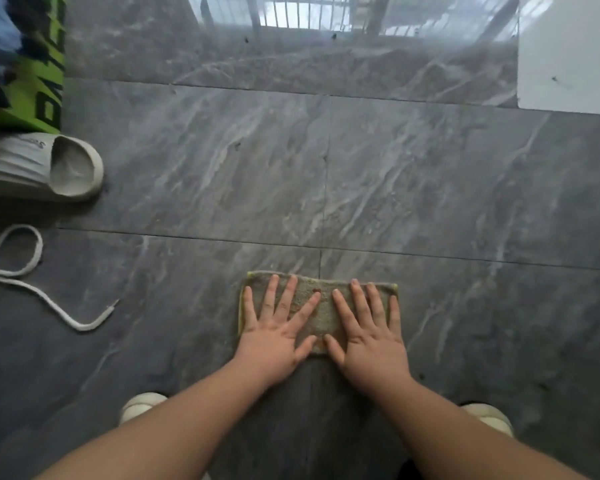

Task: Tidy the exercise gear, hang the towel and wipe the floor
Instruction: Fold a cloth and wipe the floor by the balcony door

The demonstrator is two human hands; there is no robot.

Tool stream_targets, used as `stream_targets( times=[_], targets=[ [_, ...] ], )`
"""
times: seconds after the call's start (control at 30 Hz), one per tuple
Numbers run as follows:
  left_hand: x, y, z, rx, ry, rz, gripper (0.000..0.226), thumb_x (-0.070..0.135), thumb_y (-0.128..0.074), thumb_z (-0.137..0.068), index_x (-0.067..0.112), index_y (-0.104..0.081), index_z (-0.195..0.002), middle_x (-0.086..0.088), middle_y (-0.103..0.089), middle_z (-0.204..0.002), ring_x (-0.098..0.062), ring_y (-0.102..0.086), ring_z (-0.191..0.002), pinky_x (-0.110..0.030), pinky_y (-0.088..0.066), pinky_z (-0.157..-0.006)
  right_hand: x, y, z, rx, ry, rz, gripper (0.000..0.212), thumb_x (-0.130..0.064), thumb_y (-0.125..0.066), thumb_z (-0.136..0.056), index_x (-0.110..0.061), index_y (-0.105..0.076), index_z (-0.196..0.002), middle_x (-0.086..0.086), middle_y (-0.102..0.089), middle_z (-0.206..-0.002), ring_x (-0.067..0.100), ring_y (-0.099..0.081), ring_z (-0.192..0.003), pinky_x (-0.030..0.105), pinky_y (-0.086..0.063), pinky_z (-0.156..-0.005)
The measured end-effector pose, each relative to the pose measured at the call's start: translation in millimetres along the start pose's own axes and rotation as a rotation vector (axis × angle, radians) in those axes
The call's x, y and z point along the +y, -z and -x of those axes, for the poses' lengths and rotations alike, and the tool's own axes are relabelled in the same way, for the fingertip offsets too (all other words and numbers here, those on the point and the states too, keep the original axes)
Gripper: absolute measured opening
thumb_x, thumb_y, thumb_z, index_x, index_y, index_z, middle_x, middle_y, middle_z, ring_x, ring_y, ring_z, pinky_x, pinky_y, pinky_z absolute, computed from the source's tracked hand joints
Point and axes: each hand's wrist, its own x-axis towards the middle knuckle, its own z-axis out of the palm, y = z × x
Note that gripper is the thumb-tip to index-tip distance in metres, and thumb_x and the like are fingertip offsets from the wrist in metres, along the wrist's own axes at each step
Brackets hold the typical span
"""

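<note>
On the floor [430, 188], both hands lie flat, seemingly pressing the cloth [323, 306].

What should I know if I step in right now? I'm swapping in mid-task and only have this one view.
Left hand: open, fingers spread flat, pressing the cloth.
Right hand: the same, beside it on the cloth.
The cloth lies folded flat on the grey tiled floor, straight ahead between your feet.
To the left: a pale slipper on its side and a loose white lace on the floor.
Done: wiping is under way.
Left: the rest of the floor. Exercise gear and towel are not in view, so I cannot tell their state.
</note>
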Motion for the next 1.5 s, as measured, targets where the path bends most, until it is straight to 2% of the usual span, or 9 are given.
stream_targets(
  times=[0.3, 0.67, 0.8, 0.9, 0.97, 1.03, 1.17, 1.4, 1.5],
  targets=[
    [10.7, 29.6, -41.6, 0.03, 0.013, -0.016, 0.075, 0.07, -0.022, -0.09, 0.049, 0.023, -0.147, 0.0, 0.037, -0.156, -0.029, 0.036, -0.143, -0.069, 0.016, -0.108, 26.2, 23.4, -39.6, 0.032, -0.045, -0.012, 0.081, -0.07, -0.035, -0.086, -0.038, -0.012, -0.156, -0.001, -0.006, -0.166, 0.021, 0.001, -0.153, 0.057, -0.001, -0.121],
    [4.9, 45.5, -56.1, 0.011, -0.036, 0.025, 0.073, 0.066, -0.024, -0.093, 0.05, 0.026, -0.145, 0.001, 0.036, -0.157, -0.027, 0.038, -0.141, -0.067, 0.02, -0.108, 29.1, 44.2, -53.5, 0.019, -0.025, -0.041, 0.075, -0.064, -0.029, -0.089, -0.037, -0.011, -0.157, -0.003, 0.0, -0.166, 0.019, 0.006, -0.153, 0.054, 0.004, -0.121],
    [-4.8, 48.6, -49.2, 0.119, -0.101, 0.074, 0.068, 0.051, -0.036, -0.096, 0.049, 0.004, -0.151, 0.001, 0.01, -0.165, -0.027, 0.019, -0.149, -0.063, 0.012, -0.115, 38.7, 56.7, -55.7, 0.177, -0.039, -0.332, 0.053, -0.041, -0.043, -0.09, -0.023, -0.052, -0.139, 0.003, -0.041, -0.155, 0.024, -0.03, -0.145, 0.048, -0.02, -0.12],
    [-18.2, 53.5, -44.1, 0.283, -0.13, 0.148, 0.066, 0.035, -0.05, -0.089, 0.036, -0.027, -0.151, -0.004, -0.024, -0.161, -0.029, -0.009, -0.15, -0.053, -0.013, -0.117, 49.0, 65.6, -58.7, 0.333, -0.135, -0.468, 0.032, -0.019, -0.056, -0.086, -0.016, -0.065, -0.116, 0.003, -0.061, -0.128, 0.026, -0.051, -0.123, 0.033, -0.034, -0.109],
    [-30.6, 61.0, -44.2, 0.379, -0.062, 0.243, 0.062, 0.022, -0.057, -0.084, 0.026, -0.041, -0.144, -0.006, -0.038, -0.151, -0.028, -0.023, -0.143, -0.049, -0.025, -0.113, 54.2, 71.8, -58.2, 0.375, -0.265, -0.529, 0.028, -0.009, -0.058, -0.085, -0.014, -0.065, -0.111, 0.004, -0.061, -0.116, 0.026, -0.052, -0.114, 0.025, -0.033, -0.103],
    [-40.9, 69.5, -44.9, 0.458, 0.126, 0.39, 0.054, 0.015, -0.058, -0.083, 0.019, -0.047, -0.136, -0.009, -0.044, -0.138, -0.03, -0.036, -0.13, -0.047, -0.033, -0.109, 57.3, 77.0, -55.6, 0.37, -0.466, -0.559, 0.029, -0.01, -0.059, -0.085, -0.014, -0.061, -0.114, 0.007, -0.057, -0.116, 0.026, -0.049, -0.113, 0.032, -0.036, -0.102],
    [-49.4, 78.5, -48.5, 0.333, 0.486, 0.744, 0.046, 0.015, -0.063, -0.086, 0.015, -0.046, -0.129, -0.011, -0.045, -0.129, -0.029, -0.052, -0.11, -0.038, -0.042, -0.097, 51.5, 76.0, -50.3, 0.258, -0.819, -0.66, 0.037, -0.023, -0.064, -0.087, -0.014, -0.053, -0.122, 0.011, -0.051, -0.125, 0.03, -0.049, -0.119, 0.044, -0.04, -0.103],
    [-56.2, 73.4, -52.8, 0.169, 0.508, 0.771, 0.024, 0.02, -0.068, -0.085, 0.019, -0.05, -0.101, -0.001, -0.063, -0.089, -0.025, -0.062, -0.089, -0.035, -0.048, -0.077, 36.3, 75.0, -52.6, 0.151, -0.892, -0.703, 0.037, -0.031, -0.067, -0.088, -0.015, -0.052, -0.118, 0.012, -0.056, -0.121, 0.034, -0.057, -0.109, 0.042, -0.045, -0.094],
    [-56.9, 73.4, -54.6, 0.154, 0.541, 0.788, 0.021, 0.023, -0.069, -0.086, 0.019, -0.051, -0.095, 0.0, -0.063, -0.087, -0.023, -0.06, -0.087, -0.03, -0.042, -0.073, 38.9, 75.6, -53.2, 0.148, -0.896, -0.716, 0.033, -0.03, -0.069, -0.087, -0.015, -0.052, -0.111, 0.011, -0.061, -0.114, 0.033, -0.058, -0.106, 0.04, -0.046, -0.09]
  ],
)
